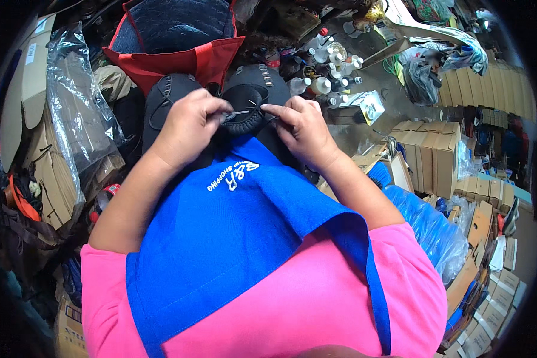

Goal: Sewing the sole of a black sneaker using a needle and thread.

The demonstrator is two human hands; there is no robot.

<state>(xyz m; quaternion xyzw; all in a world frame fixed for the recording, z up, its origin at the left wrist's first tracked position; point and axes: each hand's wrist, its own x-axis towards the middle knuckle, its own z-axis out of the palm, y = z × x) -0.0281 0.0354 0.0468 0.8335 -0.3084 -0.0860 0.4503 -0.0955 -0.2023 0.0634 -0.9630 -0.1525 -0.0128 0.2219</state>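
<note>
The person holds a black, rounded shoe upper with a thick stitched rim (pixel 244 110) up over the lap, its open side turned toward the face so the seam at the near edge can be seen; the left hand (pixel 188 125) closes its thumb and fingers on a thin, pale metal needle or pin (pixel 238 113) that lies across the rim, pointing toward the other hand; the right hand (pixel 301 128) presses its fingertips together on the rim just beside the needle's tip, steadying the material where the point enters; a second black shoe upper with laces (pixel 164 98) lies touching the first on its left, partly under the left wrist; a bright blue cloth apron with white lettering (pixel 238 238) covers the pink shirt and lap below, likely to protect the clothes; small plastic bottles with white caps (pixel 334 62) stand well apart beyond the hands; flat brown cardboard boxes (pixel 426 155) are stacked to the right.
</note>
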